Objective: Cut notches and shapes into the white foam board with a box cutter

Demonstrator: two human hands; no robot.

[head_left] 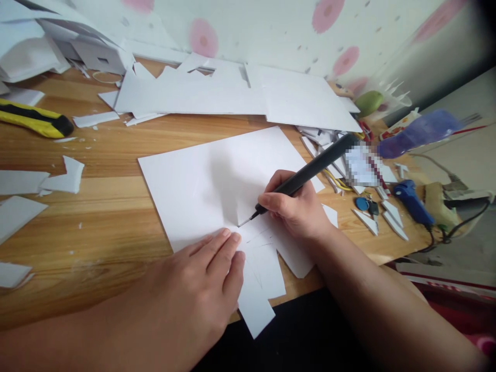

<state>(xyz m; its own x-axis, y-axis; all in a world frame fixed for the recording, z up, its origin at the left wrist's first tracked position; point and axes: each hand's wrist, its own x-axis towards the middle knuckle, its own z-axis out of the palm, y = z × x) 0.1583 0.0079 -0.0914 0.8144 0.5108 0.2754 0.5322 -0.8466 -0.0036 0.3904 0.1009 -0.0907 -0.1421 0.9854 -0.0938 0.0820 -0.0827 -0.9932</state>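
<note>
A white board (186, 181) with a cut, notched lower edge lies on the wooden table, and faint pencil-like lines show on its lower part. My right hand (294, 206) grips a thick black pen-like tool (306, 173), whose thin tip touches the board just beyond my left fingertips. Palm down, my left hand (209, 279) presses on the board's lower left part with its fingers stretched out. Below it, a narrow white strip (256, 315) of board reaches past the table's front edge.
A yellow-black cutter (34, 118) lies at the left near white scraps (23, 182). Large white boards (194, 95) lie along the wall. At the right are a blue glue gun (413, 201), keys (372, 207), a purple bottle (420, 133) and several offcuts.
</note>
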